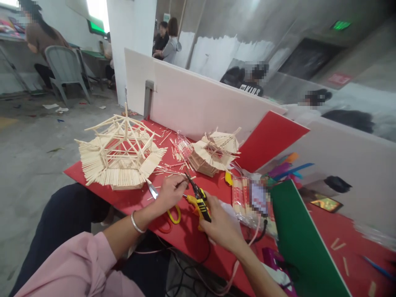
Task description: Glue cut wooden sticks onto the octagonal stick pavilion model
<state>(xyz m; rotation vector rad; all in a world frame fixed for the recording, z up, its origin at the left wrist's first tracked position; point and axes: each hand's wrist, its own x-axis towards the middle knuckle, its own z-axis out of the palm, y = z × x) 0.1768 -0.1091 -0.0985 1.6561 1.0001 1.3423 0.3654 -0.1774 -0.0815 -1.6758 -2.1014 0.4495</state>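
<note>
Head view: looking down over a pink sleeve (77, 268) and dark trousers at a red table (192, 235).
Left hand: the left hand (168, 192), a silver bangle (136, 223) on its wrist, is curled with the fingertips pinched on a thin wooden stick (182, 178) close to the plier tips.
Right hand: the right hand (219, 225) is wrapped firmly round the handles of the yellow-and-black pliers (198, 196), whose dark nose points up and away towards the stick.
Under the left hand: scissors (163, 204) with yellow loops lie flat on the table, the blade poking out left of the knuckles.
Right of the hands: a clear packet of sticks (247, 198) lies beside a green board (297, 239) leaning across the table.
Further back, left: a large stick roof model (119, 154) sits near the table's left corner.
Further back, centre: a smaller stick roof model (213, 152) stands among loose stick offcuts, just before the white partition (192, 99).
Beyond: a red board (269, 138) leans on the partition; people sit at other desks, and a grey chair (64, 68) stands on the floor.
</note>
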